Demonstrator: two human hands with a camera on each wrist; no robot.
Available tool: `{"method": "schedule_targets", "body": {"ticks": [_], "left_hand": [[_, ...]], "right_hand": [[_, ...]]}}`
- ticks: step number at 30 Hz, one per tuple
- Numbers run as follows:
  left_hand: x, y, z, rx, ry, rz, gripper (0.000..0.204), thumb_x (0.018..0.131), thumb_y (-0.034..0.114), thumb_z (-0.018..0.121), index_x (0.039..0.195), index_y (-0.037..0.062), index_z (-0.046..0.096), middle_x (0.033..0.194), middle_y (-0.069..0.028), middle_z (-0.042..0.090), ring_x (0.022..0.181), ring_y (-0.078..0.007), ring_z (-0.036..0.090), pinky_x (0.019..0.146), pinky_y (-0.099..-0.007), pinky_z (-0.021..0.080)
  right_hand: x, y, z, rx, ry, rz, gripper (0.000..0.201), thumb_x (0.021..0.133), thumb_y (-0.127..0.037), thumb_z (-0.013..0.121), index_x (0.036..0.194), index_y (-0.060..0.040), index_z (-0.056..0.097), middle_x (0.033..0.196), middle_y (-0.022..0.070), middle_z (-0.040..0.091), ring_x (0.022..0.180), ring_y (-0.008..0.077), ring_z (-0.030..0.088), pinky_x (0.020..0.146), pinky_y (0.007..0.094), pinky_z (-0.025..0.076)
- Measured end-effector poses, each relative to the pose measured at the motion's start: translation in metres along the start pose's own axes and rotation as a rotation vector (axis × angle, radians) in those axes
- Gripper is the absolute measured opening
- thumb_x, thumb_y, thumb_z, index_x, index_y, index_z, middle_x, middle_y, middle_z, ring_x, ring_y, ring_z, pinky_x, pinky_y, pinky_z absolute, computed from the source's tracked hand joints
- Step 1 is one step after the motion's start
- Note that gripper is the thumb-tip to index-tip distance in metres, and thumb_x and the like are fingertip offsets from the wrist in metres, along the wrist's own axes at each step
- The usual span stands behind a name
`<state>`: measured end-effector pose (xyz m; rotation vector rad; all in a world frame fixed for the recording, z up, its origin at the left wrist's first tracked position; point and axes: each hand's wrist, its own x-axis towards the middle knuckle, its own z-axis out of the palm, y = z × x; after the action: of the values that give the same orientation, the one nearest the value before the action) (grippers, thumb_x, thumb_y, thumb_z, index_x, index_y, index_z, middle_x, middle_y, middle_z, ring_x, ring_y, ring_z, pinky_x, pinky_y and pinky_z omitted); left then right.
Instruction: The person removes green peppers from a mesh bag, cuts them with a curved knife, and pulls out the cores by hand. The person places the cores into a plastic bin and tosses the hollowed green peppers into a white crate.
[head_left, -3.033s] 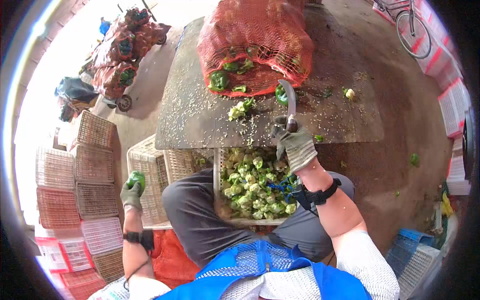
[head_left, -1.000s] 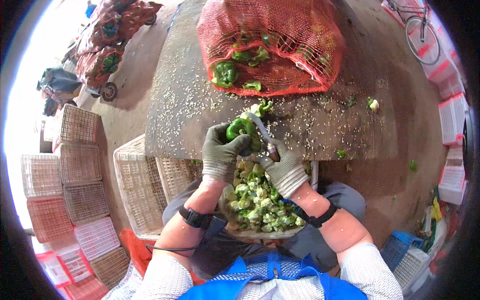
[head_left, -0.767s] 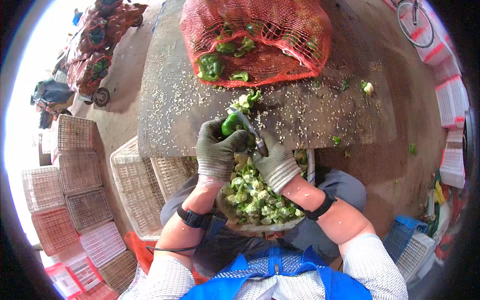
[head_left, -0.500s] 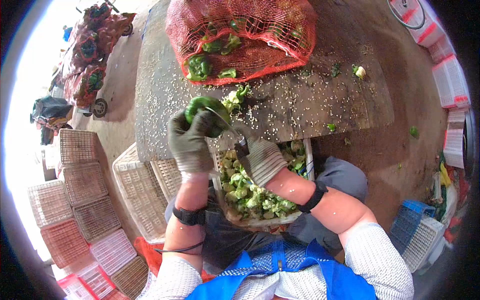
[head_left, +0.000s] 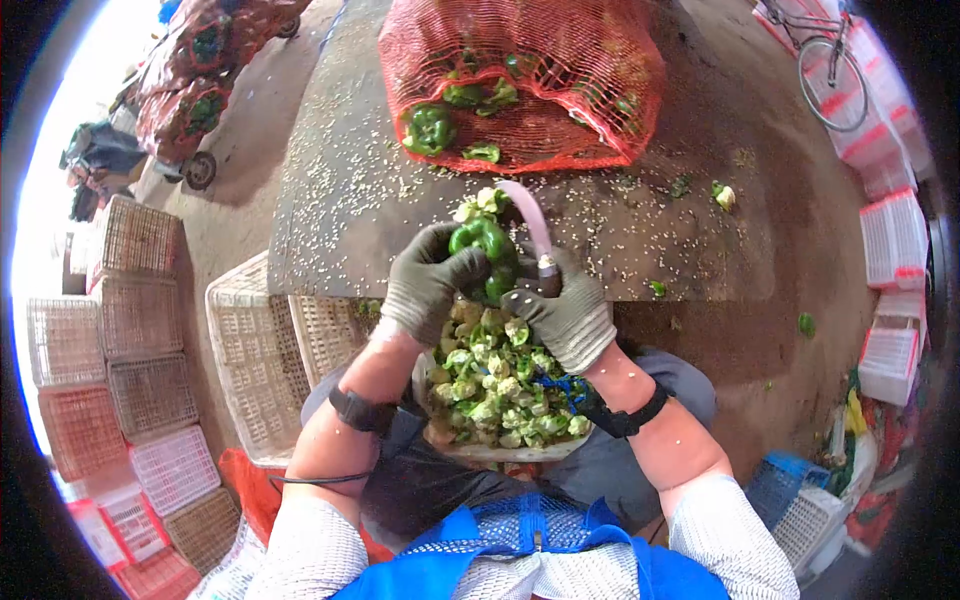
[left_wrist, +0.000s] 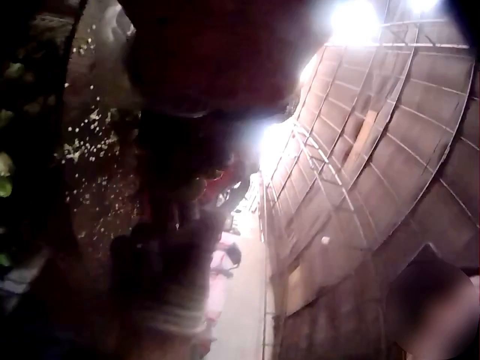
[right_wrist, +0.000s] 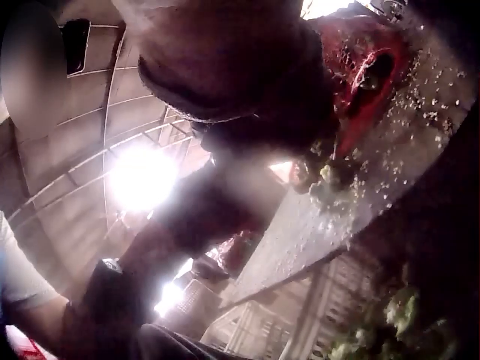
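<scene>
A green bell pepper (head_left: 480, 238) is held over the near edge of the board by my gloved left hand (head_left: 425, 290), the thumb lying across its near side. My gloved right hand (head_left: 572, 315) grips the dark handle of a curved knife (head_left: 532, 215), whose blade points up and away beside the pepper. The right fingertips are right at the pepper's lower side. Just beyond the pepper, pale cut pepper cores (head_left: 480, 205) show on the board. Below both hands, a crate (head_left: 515, 454) between the knees holds many cut cores. Both wrist views are dark, with the hands as shadowy shapes.
A red mesh sack (head_left: 520, 50) with peppers lies open on the seed-strewn board (head_left: 330, 215). White crates (head_left: 250, 370) stand left of the knees, with stacked crates (head_left: 150, 335) farther left. A pale core (head_left: 723, 196) lies at the board's right. A bicycle (head_left: 833, 85) stands back right.
The left hand came from the lower left to meet the knife hand. A pepper near the sack's mouth is gone from the board. Since half a second ago, both hands shifted right and the pepper turned.
</scene>
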<state>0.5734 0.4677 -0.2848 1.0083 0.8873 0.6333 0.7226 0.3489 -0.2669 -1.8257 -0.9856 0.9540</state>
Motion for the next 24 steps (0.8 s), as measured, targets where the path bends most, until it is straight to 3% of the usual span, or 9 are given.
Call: {"method": "schedule_targets", "body": {"ticks": [2, 3, 8, 16, 18, 20, 21, 23, 24], "left_hand": [[-0.005, -0.008, 0.003, 0.073, -0.097, 0.044, 0.039, 0.087, 0.008, 0.073, 0.121, -0.0022, 0.058, 0.105, -0.0073, 0.066, 0.089, -0.0143, 0.064, 0.077, -0.0288, 0.056], [-0.009, -0.009, 0.008, 0.09, -0.108, 0.058, 0.04, 0.087, 0.01, 0.073, 0.122, -0.0018, 0.057, 0.105, -0.0066, 0.066, 0.089, -0.0146, 0.064, 0.077, -0.0289, 0.056], [-0.019, 0.009, 0.018, 0.444, -0.136, -0.066, 0.04, 0.081, 0.011, 0.079, 0.115, -0.0007, 0.061, 0.099, -0.0037, 0.068, 0.09, -0.0129, 0.064, 0.078, -0.0293, 0.055], [-0.006, -0.011, 0.0, 0.03, -0.289, -0.203, 0.036, 0.085, 0.016, 0.076, 0.113, -0.0014, 0.063, 0.096, -0.0064, 0.07, 0.081, -0.0158, 0.067, 0.075, -0.0288, 0.055], [-0.002, -0.02, -0.006, -0.009, -0.339, -0.219, 0.044, 0.089, 0.031, 0.072, 0.116, -0.0016, 0.061, 0.102, -0.01, 0.069, 0.09, -0.0203, 0.068, 0.08, -0.0332, 0.056], [-0.004, -0.02, -0.002, -0.338, -0.404, -0.254, 0.056, 0.091, 0.047, 0.064, 0.12, -0.0008, 0.06, 0.11, -0.0125, 0.068, 0.097, -0.0226, 0.068, 0.084, -0.0353, 0.056], [-0.011, -0.021, 0.008, -0.574, -0.299, -0.425, 0.047, 0.097, 0.046, 0.056, 0.114, 0.0023, 0.062, 0.098, -0.0085, 0.07, 0.081, -0.0158, 0.068, 0.068, -0.0293, 0.058], [-0.008, -0.024, 0.004, -0.52, -0.371, -0.474, 0.047, 0.097, 0.046, 0.055, 0.114, 0.0028, 0.062, 0.103, -0.0101, 0.069, 0.087, -0.0182, 0.068, 0.077, -0.0308, 0.058], [-0.008, -0.018, 0.011, -0.564, -0.353, -0.509, 0.046, 0.097, 0.046, 0.055, 0.114, 0.0031, 0.062, 0.104, -0.0103, 0.069, 0.089, -0.0186, 0.068, 0.08, -0.0309, 0.057]], "right_hand": [[0.003, 0.01, 0.012, 0.262, 0.005, -0.097, 0.058, 0.074, -0.027, 0.086, 0.118, -0.0026, 0.059, 0.098, 0.0051, 0.067, 0.087, 0.0142, 0.061, 0.073, 0.0314, 0.05], [0.006, 0.011, 0.011, 0.18, -0.058, -0.033, 0.065, 0.071, -0.013, 0.083, 0.127, -0.0058, 0.052, 0.098, 0.0058, 0.064, 0.089, 0.0156, 0.06, 0.082, 0.0327, 0.052], [0.003, 0.016, 0.021, 0.156, -0.103, -0.144, 0.062, 0.069, -0.006, 0.078, 0.125, -0.0056, 0.052, 0.103, 0.0102, 0.066, 0.096, 0.0193, 0.065, 0.086, 0.0348, 0.054], [-0.001, 0.011, 0.013, 0.037, -0.056, -0.107, 0.058, 0.064, -0.021, 0.077, 0.114, -0.0033, 0.053, 0.096, 0.0195, 0.064, 0.09, 0.0313, 0.065, 0.083, 0.0391, 0.052], [-0.002, 0.009, 0.012, -0.097, -0.042, -0.141, 0.05, 0.071, -0.017, 0.074, 0.114, -0.0019, 0.054, 0.099, 0.0193, 0.064, 0.091, 0.0308, 0.064, 0.086, 0.0389, 0.051], [0.005, 0.016, 0.015, 0.005, -0.167, 0.008, 0.051, 0.075, -0.014, 0.074, 0.12, -0.0024, 0.053, 0.108, 0.0157, 0.062, 0.098, 0.0258, 0.062, 0.089, 0.0368, 0.05], [0.008, 0.024, 0.019, 0.057, -0.221, 0.083, 0.051, 0.077, -0.012, 0.073, 0.122, -0.0026, 0.053, 0.112, 0.0138, 0.06, 0.101, 0.0233, 0.06, 0.09, 0.0357, 0.049], [0.013, 0.05, 0.037, 1.564, -0.329, 0.387, 0.041, 0.082, -0.004, 0.069, 0.12, -0.0043, 0.056, 0.112, 0.0088, 0.064, 0.099, 0.0222, 0.063, 0.088, 0.0345, 0.051], [0.01, 0.058, 0.032, 1.204, -0.313, 0.248, 0.042, 0.082, -0.004, 0.07, 0.121, -0.0038, 0.055, 0.11, 0.0074, 0.065, 0.098, 0.0202, 0.064, 0.087, 0.033, 0.052]]}}
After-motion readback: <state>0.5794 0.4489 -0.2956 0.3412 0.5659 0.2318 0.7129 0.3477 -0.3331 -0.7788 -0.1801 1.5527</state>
